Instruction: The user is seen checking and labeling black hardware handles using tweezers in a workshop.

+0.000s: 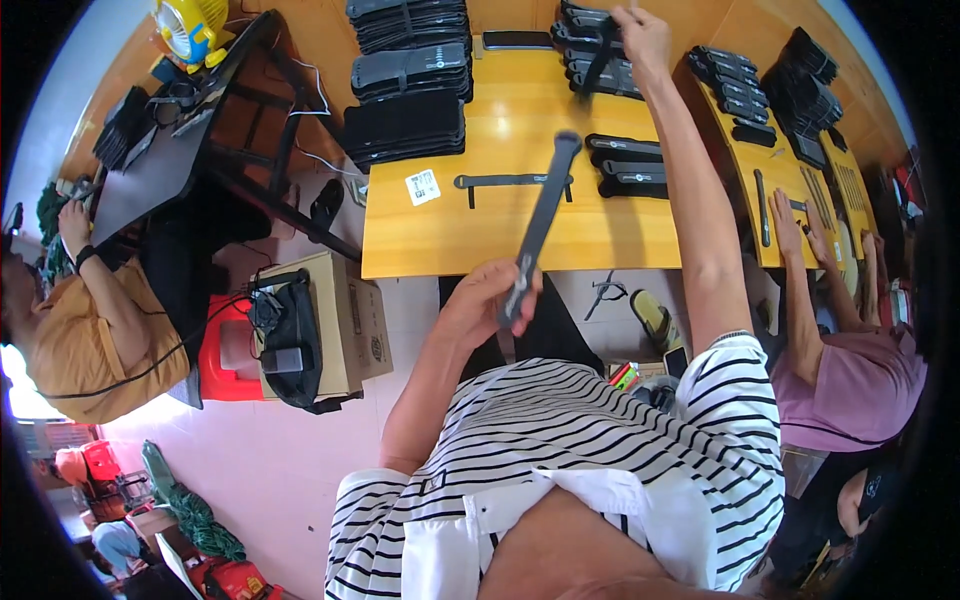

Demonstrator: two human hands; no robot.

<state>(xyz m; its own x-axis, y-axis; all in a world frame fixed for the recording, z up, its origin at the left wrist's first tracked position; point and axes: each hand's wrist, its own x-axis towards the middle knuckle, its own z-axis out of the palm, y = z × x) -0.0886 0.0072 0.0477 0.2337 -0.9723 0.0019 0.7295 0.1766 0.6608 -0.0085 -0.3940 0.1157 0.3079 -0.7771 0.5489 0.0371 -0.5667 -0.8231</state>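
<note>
Left grip (487, 298) clamped on grey strap (543, 222); right grip (645, 42) pinches blurred black strap (601, 58); hasty swing might scatter stacked straps (622, 78) just beside that grip.

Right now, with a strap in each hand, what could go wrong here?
The gray strap in your left hand reaches up toward the table and might knock the flat strap lying there askew. The dark strap in your right hand hangs by the strap piles at the back, so it could disturb them. The black stack stands close to the table's left edge, so a bump might tip it.
</note>
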